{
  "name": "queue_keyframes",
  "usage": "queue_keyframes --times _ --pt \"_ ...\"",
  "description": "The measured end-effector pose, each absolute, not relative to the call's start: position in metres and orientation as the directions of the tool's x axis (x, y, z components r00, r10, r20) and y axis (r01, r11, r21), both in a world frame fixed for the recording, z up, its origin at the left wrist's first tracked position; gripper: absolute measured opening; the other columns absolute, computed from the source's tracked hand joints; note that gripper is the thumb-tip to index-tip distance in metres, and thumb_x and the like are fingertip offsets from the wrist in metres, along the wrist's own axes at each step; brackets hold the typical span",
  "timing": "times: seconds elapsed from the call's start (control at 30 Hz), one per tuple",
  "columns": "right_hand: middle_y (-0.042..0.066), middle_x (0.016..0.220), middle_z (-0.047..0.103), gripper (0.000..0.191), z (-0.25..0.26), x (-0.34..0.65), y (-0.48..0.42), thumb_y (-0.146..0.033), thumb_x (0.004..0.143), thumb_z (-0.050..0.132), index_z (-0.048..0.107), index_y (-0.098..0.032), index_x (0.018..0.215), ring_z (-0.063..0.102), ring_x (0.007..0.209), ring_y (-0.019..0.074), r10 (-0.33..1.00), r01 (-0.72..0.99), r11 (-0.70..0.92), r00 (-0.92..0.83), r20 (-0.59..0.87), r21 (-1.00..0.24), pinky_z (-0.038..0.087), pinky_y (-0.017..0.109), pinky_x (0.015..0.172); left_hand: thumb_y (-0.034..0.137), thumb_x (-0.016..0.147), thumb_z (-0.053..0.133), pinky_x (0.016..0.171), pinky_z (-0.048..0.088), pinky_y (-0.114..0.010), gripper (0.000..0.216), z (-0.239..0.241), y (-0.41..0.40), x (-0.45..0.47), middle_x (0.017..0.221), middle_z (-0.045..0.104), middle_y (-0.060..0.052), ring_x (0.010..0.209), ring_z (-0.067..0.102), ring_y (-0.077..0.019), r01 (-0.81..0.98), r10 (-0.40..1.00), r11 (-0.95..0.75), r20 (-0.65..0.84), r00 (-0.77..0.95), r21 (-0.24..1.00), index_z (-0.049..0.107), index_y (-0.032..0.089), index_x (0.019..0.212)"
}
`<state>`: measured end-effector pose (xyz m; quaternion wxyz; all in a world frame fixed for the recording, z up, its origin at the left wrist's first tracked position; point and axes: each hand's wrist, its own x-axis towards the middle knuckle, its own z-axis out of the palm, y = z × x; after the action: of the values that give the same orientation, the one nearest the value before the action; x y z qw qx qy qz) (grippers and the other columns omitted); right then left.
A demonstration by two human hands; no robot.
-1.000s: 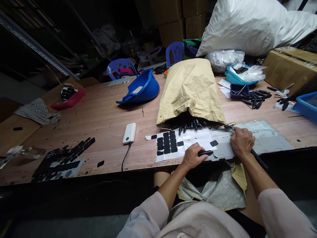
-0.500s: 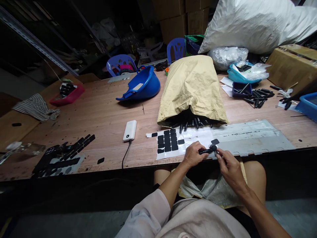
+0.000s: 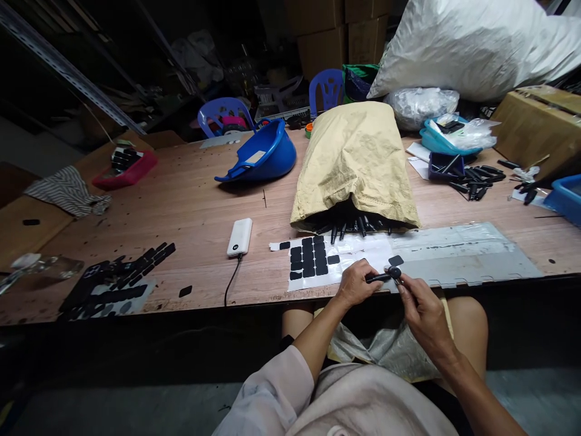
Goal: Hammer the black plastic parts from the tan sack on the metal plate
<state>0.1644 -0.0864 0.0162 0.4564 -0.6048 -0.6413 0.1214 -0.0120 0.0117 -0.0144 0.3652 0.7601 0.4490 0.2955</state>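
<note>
My left hand (image 3: 358,282) is closed around the shaft of a black stick-like part with a round head (image 3: 394,272), just above the table's front edge. The thumb and fingers of my right hand (image 3: 422,306) pinch at that round head from the right; a small shiny piece shows at the fingertips, too small to name. Just behind the head lies a loose black rounded-square pad (image 3: 396,260). To the left of my hands, a white backing sheet (image 3: 349,254) carries rows of similar black pads (image 3: 314,257).
A tan sack (image 3: 356,163) spills black parts toward me. A white power bank (image 3: 239,236) with a cable lies left of the sheet. Around are a blue scoop-like basin (image 3: 267,151), a dark small box (image 3: 442,166), loose black parts (image 3: 481,175) and a cardboard box (image 3: 540,124).
The whole view has shifted slightly. Both hands keep their hold on the black part, and the round head shows a small movement at my right fingertips.
</note>
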Motion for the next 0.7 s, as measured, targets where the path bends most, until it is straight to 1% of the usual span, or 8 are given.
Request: queue_keyframes --times 0.2,0.27,0.33,0.43,0.53,0.57,0.63,0.7 --pt "0.007 0.099 0.078 0.027 0.011 0.169 -0.087 -0.033 0.106 0.056 0.076 -0.022 0.122 0.074 0.09 0.0207 0.904 0.665 0.192 0.166 0.395 -0.721 0.059 0.033 0.081 0.016 0.075 0.091 0.08 0.05 -0.029 0.016 -0.014 0.011 -0.012 0.084 0.068 0.0 0.084 0.064 -0.0181 0.47 0.904 -0.322 0.121 0.409 0.821 0.079 0.022 0.084" --pt "0.007 0.101 0.078 0.028 0.014 0.175 -0.083 -0.035 0.107 0.056 0.076 -0.023 0.123 0.074 0.093 0.0214 0.896 0.673 0.183 0.186 0.404 -0.717 0.058 0.034 0.084 0.017 0.075 0.091 0.08 0.05 -0.029 0.015 -0.013 0.011 -0.012 0.084 0.068 0.0 0.085 0.064 -0.0186 0.478 0.902 -0.33 0.122 0.415 0.814 0.079 0.022 0.084" --pt "0.008 0.102 0.077 0.031 0.02 0.186 -0.074 -0.037 0.106 0.055 0.076 -0.023 0.124 0.072 0.094 0.0217 0.871 0.718 0.151 0.229 0.435 -0.679 0.057 0.034 0.086 0.018 0.075 0.09 0.08 0.05 -0.03 0.015 -0.013 0.011 -0.012 0.085 0.068 0.0 0.085 0.064 -0.019 0.488 0.902 -0.334 0.123 0.414 0.806 0.079 0.022 0.084" --pt "0.009 0.107 0.075 0.036 0.027 0.215 -0.05 -0.038 0.105 0.054 0.076 -0.022 0.129 0.069 0.093 0.0225 0.835 0.83 -0.01 0.313 0.452 -0.557 0.053 0.035 0.082 0.018 0.076 0.089 0.079 0.051 -0.029 0.015 -0.012 0.01 -0.011 0.086 0.068 0.0 0.084 0.064 -0.0185 0.493 0.901 -0.343 0.133 0.412 0.799 0.078 0.022 0.085" --pt "0.011 0.111 0.073 0.038 0.022 0.248 -0.023 -0.035 0.103 0.054 0.077 -0.022 0.13 0.062 0.087 0.0217 0.824 0.88 -0.265 0.419 0.382 -0.394 0.043 0.034 0.071 0.017 0.076 0.088 0.08 0.052 -0.03 0.015 -0.011 0.009 -0.011 0.086 0.068 -0.001 0.084 0.064 -0.0186 0.496 0.899 -0.353 0.141 0.414 0.793 0.078 0.022 0.086" --pt "0.011 0.109 0.072 0.037 0.018 0.258 -0.014 -0.033 0.102 0.055 0.077 -0.022 0.128 0.059 0.085 0.0212 0.83 0.886 -0.314 0.431 0.354 -0.342 0.04 0.034 0.07 0.017 0.076 0.087 0.081 0.052 -0.03 0.015 -0.01 0.008 -0.011 0.086 0.068 -0.001 0.084 0.064 -0.0188 0.498 0.899 -0.355 0.144 0.413 0.791 0.077 0.022 0.086" --pt "0.011 0.102 0.069 0.035 0.009 0.27 -0.001 -0.03 0.101 0.056 0.078 -0.021 0.126 0.054 0.083 0.0208 0.843 0.899 -0.358 0.428 0.325 -0.253 0.035 0.034 0.07 0.017 0.076 0.087 0.081 0.052 -0.03 0.015 -0.01 0.008 -0.011 0.086 0.068 -0.001 0.084 0.064 -0.0191 0.502 0.898 -0.361 0.149 0.414 0.786 0.077 0.022 0.087" --pt "0.012 0.099 0.067 0.034 0.002 0.274 0.009 -0.027 0.1 0.056 0.079 -0.019 0.124 0.05 0.084 0.0211 0.849 0.911 -0.364 0.41 0.333 -0.194 0.031 0.035 0.071 0.018 0.076 0.087 0.081 0.053 -0.03 0.016 -0.01 0.008 -0.011 0.087 0.069 -0.001 0.084 0.064 -0.0191 0.506 0.896 -0.369 0.153 0.418 0.78 0.077 0.022 0.088"
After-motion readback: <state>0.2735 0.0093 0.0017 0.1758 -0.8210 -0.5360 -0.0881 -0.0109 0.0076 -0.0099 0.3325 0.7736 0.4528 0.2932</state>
